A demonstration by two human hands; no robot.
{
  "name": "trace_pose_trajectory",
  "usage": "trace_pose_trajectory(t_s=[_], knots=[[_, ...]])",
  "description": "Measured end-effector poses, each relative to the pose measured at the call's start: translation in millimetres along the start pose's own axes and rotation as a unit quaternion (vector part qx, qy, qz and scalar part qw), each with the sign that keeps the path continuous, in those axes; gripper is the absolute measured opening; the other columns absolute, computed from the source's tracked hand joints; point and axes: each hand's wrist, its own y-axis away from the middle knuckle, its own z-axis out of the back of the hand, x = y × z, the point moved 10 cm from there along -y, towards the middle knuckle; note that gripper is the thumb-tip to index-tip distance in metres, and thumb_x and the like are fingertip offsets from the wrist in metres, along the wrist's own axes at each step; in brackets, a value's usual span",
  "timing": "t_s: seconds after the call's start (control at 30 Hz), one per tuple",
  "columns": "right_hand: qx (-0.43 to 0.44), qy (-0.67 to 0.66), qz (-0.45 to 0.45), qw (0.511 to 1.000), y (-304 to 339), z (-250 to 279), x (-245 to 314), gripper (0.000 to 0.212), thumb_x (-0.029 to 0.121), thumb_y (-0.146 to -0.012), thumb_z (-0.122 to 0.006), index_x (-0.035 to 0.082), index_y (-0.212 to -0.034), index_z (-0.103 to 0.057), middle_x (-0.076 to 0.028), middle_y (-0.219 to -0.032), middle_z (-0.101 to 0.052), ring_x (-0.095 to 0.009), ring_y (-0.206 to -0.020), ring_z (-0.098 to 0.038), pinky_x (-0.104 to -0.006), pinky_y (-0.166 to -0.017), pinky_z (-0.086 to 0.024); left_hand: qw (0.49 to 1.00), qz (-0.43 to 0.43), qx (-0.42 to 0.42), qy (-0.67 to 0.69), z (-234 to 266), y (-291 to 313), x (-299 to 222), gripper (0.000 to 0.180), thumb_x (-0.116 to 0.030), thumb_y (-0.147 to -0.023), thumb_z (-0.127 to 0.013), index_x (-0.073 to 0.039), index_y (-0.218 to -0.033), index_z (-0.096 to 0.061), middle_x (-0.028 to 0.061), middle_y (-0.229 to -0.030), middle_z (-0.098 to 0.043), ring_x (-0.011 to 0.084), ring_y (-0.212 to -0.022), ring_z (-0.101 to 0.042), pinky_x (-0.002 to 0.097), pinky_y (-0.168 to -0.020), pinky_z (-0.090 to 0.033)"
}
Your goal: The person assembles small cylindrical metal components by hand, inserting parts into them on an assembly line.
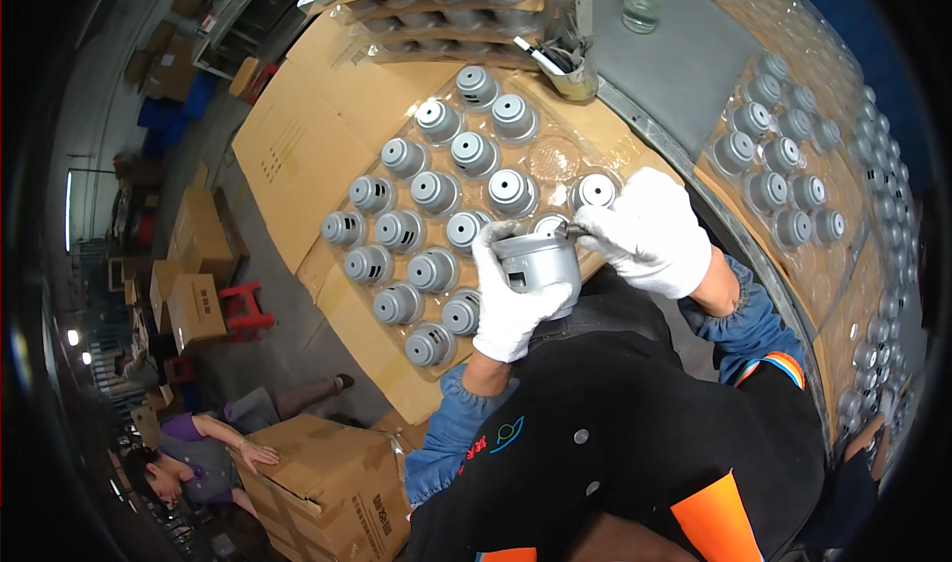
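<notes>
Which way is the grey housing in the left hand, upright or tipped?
Tipped. The left hand grips the grey housing with its slotted side wall facing the camera, while the housings in the clear tray stand top up.

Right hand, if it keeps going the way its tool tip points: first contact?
Probably the grey metal housing held in the left hand. The right hand aims a thin tool left at its top rim; the tip looks at or nearly touching it, depth unclear.

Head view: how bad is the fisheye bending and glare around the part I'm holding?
Head view: the centre is sharp, the grey metal housing in the left hand evenly lit, the right hand at its top rim; the workbench edge bows strongly; the clear plastic tray at upper right glares; the rim darkens to black.
</notes>
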Motion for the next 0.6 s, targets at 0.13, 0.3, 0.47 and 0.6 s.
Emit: trace_pose_trajectory(t_s=[0.13,0.3,0.47,0.6], knots=[[0.065,0.063,0.039,0.995,-0.2,-5.0,11.3,0.023,0.023,-0.071,-0.069,0.012,-0.089,-0.059,-0.002,-0.057,-0.043,-0.023,-0.059,-0.048,-0.0359,-0.056,-0.038,0.996,-0.047,-0.011,-0.079,-2.7,1.9,-16.0,0.094,-0.028,-0.054,-0.087,-0.003,-0.126,-0.033,0.0119,-0.113,-0.043,0.0221,-0.104,-0.047,0.0359,-0.087,-0.044],[0.037,0.038,0.062,0.997,2.1,2.3,16.2,0.025,0.021,-0.068,-0.068,0.010,-0.089,-0.060,-0.002,-0.058,-0.043,-0.022,-0.060,-0.049,-0.0346,-0.058,-0.038,0.995,-0.033,-0.018,-0.095,-8.6,6.5,-21.3,0.088,-0.020,-0.056,-0.083,-0.003,-0.125,-0.033,0.0134,-0.112,-0.044,0.0225,-0.103,-0.049,0.0361,-0.087,-0.045],[0.046,0.065,0.076,0.994,5.0,2.6,17.6,0.028,0.019,-0.066,-0.066,0.007,-0.090,-0.060,-0.001,-0.059,-0.044,-0.022,-0.062,-0.049,-0.0336,-0.060,-0.039,0.992,-0.023,-0.022,-0.120,-11.9,8.3,-24.1,0.084,-0.015,-0.057,-0.082,-0.003,-0.125,-0.034,0.0142,-0.112,-0.044,0.0225,-0.102,-0.049,0.0360,-0.087,-0.045],[0.040,0.079,0.129,0.988,8.5,4.7,23.8,0.035,0.015,-0.063,-0.061,0.003,-0.096,-0.059,0.001,-0.058,-0.043,-0.018,-0.053,-0.047,-0.0338,-0.062,-0.040,0.980,-0.055,-0.025,-0.188,-10.6,7.8,-23.1,0.084,-0.017,-0.056,-0.083,-0.002,-0.123,-0.036,0.0149,-0.112,-0.044,0.0250,-0.102,-0.050,0.0377,-0.087,-0.045]])
